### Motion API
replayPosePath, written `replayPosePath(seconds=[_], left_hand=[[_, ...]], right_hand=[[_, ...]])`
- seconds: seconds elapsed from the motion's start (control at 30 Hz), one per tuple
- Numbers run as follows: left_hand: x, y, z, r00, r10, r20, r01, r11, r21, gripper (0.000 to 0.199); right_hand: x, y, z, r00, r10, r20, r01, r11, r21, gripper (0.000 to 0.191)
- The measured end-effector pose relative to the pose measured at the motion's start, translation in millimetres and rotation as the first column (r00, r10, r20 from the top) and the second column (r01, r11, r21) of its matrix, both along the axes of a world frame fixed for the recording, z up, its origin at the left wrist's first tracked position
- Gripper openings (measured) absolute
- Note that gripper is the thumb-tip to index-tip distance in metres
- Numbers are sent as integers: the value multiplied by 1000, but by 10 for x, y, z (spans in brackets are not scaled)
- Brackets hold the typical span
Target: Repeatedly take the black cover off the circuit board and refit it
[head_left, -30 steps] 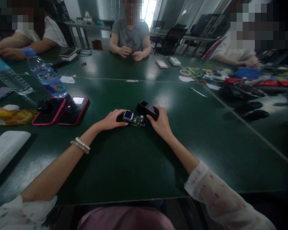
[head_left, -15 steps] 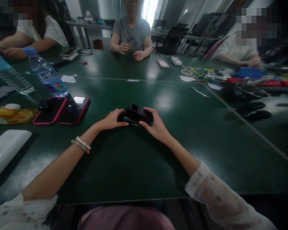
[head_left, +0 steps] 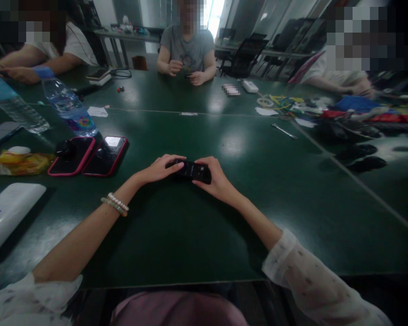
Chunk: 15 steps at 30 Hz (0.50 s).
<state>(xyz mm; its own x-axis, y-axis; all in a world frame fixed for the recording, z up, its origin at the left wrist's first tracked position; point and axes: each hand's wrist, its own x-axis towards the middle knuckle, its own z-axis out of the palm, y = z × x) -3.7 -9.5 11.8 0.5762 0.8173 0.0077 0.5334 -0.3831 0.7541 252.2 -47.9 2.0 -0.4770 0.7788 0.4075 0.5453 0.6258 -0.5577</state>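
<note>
A small black boxy device (head_left: 191, 170), its exact kind unclear, is held between my two hands above the middle of the green table (head_left: 190, 226). My left hand (head_left: 161, 169) grips its left end, the thumb lying across the near face. On the right end, my right hand (head_left: 213, 176) has its fingers along the far edge and its thumb at the near edge. Small light marks show on the dark face turned to me. The ends of the device are partly hidden by my fingers.
Left of my hands lie two red-edged phones (head_left: 105, 156), a yellow packet (head_left: 23, 163) and a white power-bank-like block (head_left: 12, 213). Water bottles (head_left: 68, 104) stand behind them. A wrench (head_left: 284, 131) and tangled cables (head_left: 282, 103) lie at right. Several people sit around the table.
The black device has been tipped over between my hands: its raised part with a window no longer shows, and a flatter dark face is toward me. Both hands stay on it.
</note>
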Motion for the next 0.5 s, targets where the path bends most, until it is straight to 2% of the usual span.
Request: replayPosePath(seconds=[0.13,0.27,0.37,0.5], left_hand=[[-2,18,-13,1000,-8,4,8,1000,-13,62],[-21,26,-18,1000,-12,5,13,999,-38,62],[-36,25,-16,1000,-28,14,28,999,-45,62],[-50,36,-37,999,-41,30,43,998,-53,62]], right_hand=[[4,-2,-36,993,-25,-114,4,985,-175,55],[8,20,-38,970,-84,-226,-2,935,-355,50],[17,37,-3,973,-79,-217,-19,910,-415,48],[35,48,33,979,-61,-196,-29,904,-426,44]])
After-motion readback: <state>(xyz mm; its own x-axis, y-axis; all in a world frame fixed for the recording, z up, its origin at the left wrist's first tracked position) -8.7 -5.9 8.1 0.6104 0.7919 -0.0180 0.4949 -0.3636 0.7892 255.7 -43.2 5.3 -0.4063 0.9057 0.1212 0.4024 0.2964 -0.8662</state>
